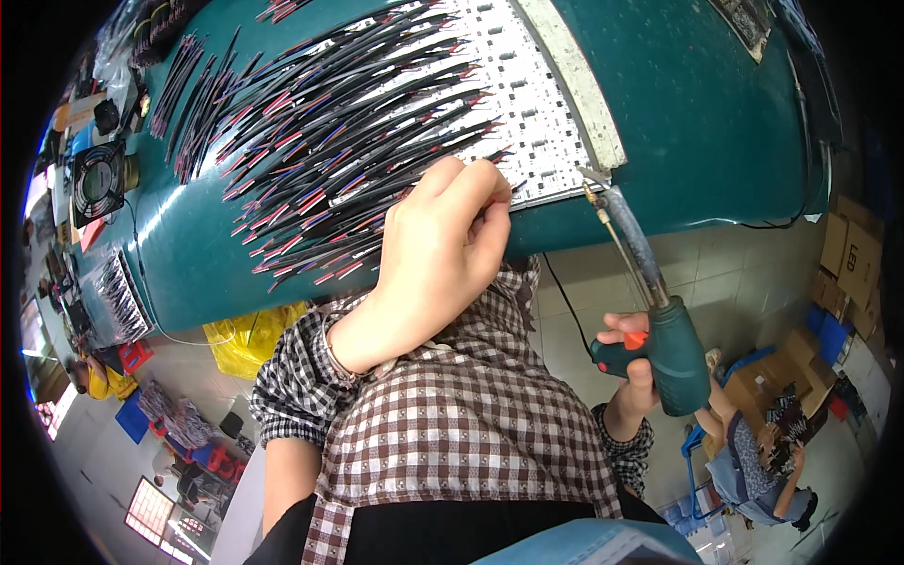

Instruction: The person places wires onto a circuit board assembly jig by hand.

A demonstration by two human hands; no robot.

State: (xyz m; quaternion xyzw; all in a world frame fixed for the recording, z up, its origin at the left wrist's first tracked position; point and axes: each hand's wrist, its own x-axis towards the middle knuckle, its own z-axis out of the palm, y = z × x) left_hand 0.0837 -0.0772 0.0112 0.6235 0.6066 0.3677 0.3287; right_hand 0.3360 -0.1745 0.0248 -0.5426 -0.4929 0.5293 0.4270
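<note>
My left hand point(438, 240) is closed in a pinch over the near corner of a white circuit board panel point(527, 113) dotted with small dark parts. Its fingers grip a thin black cable, mostly hidden by the hand, with a bluish wire end showing past the fingertips. My right hand point(633, 377) is wrapped round a dark green soldering gun point(680, 363) with a red trigger. The gun points up and away, its tip beside the panel's right corner. Many black cables point(339, 141) with red, white and blue ends fan out leftward from the panel.
A pale strip point(579, 85) borders the panel's right side on the green table point(697, 104). At the left stand a small black fan point(98, 181) and another panel point(121, 297). A yellow bag point(250, 344) hangs below the edge. Another person point(753, 461) sits at lower right near cardboard boxes.
</note>
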